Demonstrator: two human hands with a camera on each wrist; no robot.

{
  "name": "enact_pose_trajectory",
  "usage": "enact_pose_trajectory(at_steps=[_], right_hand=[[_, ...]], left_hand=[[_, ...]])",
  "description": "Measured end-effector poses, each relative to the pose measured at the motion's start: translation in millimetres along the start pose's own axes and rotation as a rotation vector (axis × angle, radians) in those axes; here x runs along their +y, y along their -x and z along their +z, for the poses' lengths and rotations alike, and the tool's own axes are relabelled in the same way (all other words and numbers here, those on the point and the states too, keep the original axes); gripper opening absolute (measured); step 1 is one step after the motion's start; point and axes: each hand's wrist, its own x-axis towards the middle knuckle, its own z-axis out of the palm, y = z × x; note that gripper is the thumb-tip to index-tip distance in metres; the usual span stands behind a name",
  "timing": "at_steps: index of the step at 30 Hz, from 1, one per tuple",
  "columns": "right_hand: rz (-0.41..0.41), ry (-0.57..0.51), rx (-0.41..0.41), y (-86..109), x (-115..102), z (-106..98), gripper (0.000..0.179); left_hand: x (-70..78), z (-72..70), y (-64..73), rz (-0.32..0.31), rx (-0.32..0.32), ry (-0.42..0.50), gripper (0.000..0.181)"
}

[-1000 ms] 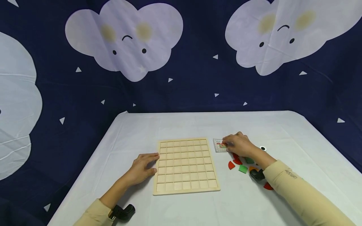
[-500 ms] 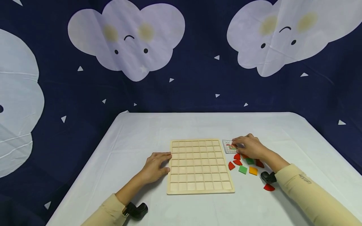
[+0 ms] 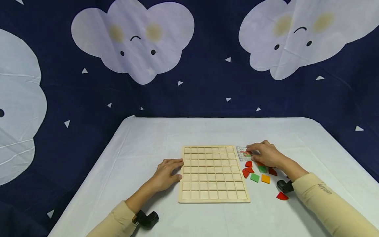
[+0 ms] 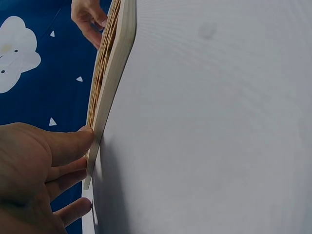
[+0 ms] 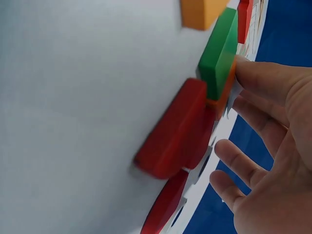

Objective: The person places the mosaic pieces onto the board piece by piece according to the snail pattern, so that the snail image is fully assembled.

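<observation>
A square wooden grid board (image 3: 213,174) lies on the white table. My left hand (image 3: 167,174) touches its left edge with extended fingers and thumb; in the left wrist view the thumb (image 4: 73,146) meets the board's rim (image 4: 114,78). Just right of the board's far corner is a small printed grid card (image 3: 242,154). My right hand (image 3: 266,154) pinches the card's right part between thumb and fingers, partly covering it. Close below that hand lie a green block (image 3: 262,169) and red quarter-round blocks (image 3: 249,170). In the right wrist view, a red block (image 5: 175,131) lies near the fingers.
Nearer me are another green block (image 3: 254,177), a yellow-orange square block (image 3: 265,178) and a separate red quarter-round block (image 3: 282,196). A dark blue cloth with clouds (image 3: 183,102) hangs behind the table.
The board has slid right with my left hand against it. My right hand and the card have also shifted right. The leftmost red block has moved slightly right by the board's edge.
</observation>
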Motion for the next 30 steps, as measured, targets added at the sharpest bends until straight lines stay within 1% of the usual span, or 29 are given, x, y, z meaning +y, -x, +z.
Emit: enact_pose_trajectory(at_steps=[9,16,21,26,30], right_hand=[[-0.003,-0.004,0.004,3.5,5.5,-1.2,0.035],[-0.002,-0.013,-0.005,4.0,8.3,-0.6,0.035],[0.008,-0.024,-0.005,4.5,8.2,0.3,0.035],[0.029,-0.043,-0.018,5.3,8.1,-1.6,0.038],[0.042,-0.049,-0.004,7.0,9.0,-5.9,0.044]], left_hand=[[3.0,2.3,-2.1,-0.012,-0.004,-0.017,0.050],[4.0,2.0,-2.5,0.000,-0.006,-0.018,0.049],[4.3,1.8,-2.6,-0.003,-0.005,-0.024,0.049],[2.9,2.1,-2.8,0.001,-0.002,-0.010,0.049],[1.9,1.4,-3.4,0.004,-0.002,0.013,0.049]])
